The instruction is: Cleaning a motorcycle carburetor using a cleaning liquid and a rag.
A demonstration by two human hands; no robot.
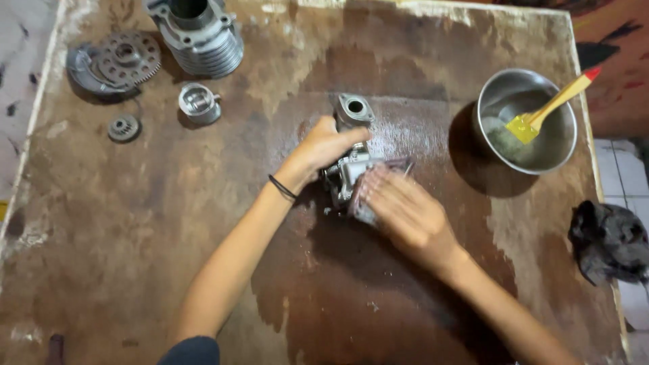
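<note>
Two hands meet on a small grey metal engine part (349, 159), a carburettor-like casting with a round open port at its far end, which sits near the middle of the worn brown tabletop (169, 257) on a darker, wet-looking patch. The left hand (323, 150), with a dark band round its wrist, lies over the part's left side, its fingers (351, 137) curled round the casting and gripping it. The right hand (405, 213) is blurred; its fingers (378, 186) are held close together and pressed flat against a small greyish pad or cloth (368, 203) that lies on the part's right side. Whether the thumb pinches the pad from below cannot be told.

To the right, well apart from the hands, stands a round steel bowl (551, 152) with a brush (547, 108) leaning in it, the yellow bristles down inside and the pale wooden handle with a red tip resting over the rim. A crumpled black rag (608, 240) lies at the right edge of the tabletop.

At the far left lie other engine parts: a finned cylinder (203, 37), a piston (198, 103) just before it, a large toothed gear assembly (115, 64) and a small gear (124, 128) nearer the left edge.
</note>
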